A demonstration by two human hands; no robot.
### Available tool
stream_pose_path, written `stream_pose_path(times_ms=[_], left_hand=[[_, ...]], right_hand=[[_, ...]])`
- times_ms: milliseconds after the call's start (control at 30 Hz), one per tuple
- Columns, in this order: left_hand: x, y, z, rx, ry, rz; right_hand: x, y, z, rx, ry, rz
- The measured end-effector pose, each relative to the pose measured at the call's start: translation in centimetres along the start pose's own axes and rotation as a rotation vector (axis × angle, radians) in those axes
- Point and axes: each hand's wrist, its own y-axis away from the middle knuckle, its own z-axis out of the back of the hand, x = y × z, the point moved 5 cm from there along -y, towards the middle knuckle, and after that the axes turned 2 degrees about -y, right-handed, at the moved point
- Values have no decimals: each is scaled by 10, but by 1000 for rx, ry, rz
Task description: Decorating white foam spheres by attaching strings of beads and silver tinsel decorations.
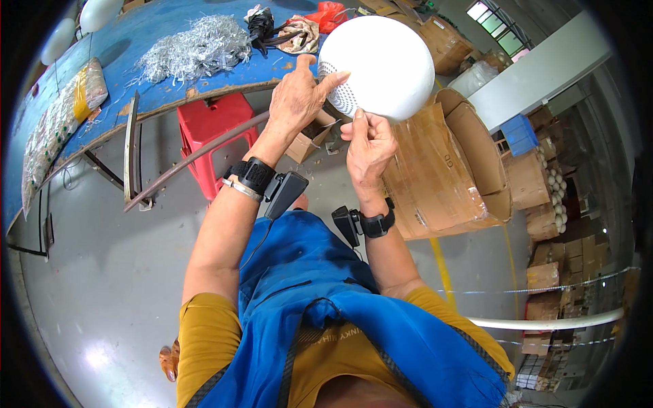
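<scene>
A large white globe-shaped shade, with a patch of small holes on its lower left side, is held up in front of me. My left hand grips its left side, thumb and forefinger spread over the perforated patch. My right hand pinches its lower rim from below. Both wrists wear black straps with small black devices attached.
A blue workbench at the upper left carries a heap of silvery wire bits, black straps and cloth. A red plastic stool stands under it. Open cardboard boxes sit on the right, with more cartons and white globes beyond.
</scene>
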Motion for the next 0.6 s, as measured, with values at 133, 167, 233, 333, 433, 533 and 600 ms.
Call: stream_pose_path(times_ms=[133,167,233,333,433,533,600], left_hand=[[0,-1,-1,-42,-17,-28],[1,-1,-1,-40,-22,-23],[1,-1,-2,-36,-28,-18],[2,0,-2,-26,-28,-23],[-1,0,-2,0,-47,-88],[-2,1,-2,89,-57,-119],[1,1,-1,101,117,-120]], right_hand=[[3,0,-1,-19,-21,16],[3,0,-1,-25,-36,6],[1,0,-2,-36,-48,-13],[-1,3,-4,-59,-67,-42],[-5,5,-3,-79,-95,-39],[-4,6,-3,-86,-101,-25],[-3,6,-3,-87,-86,-28]])
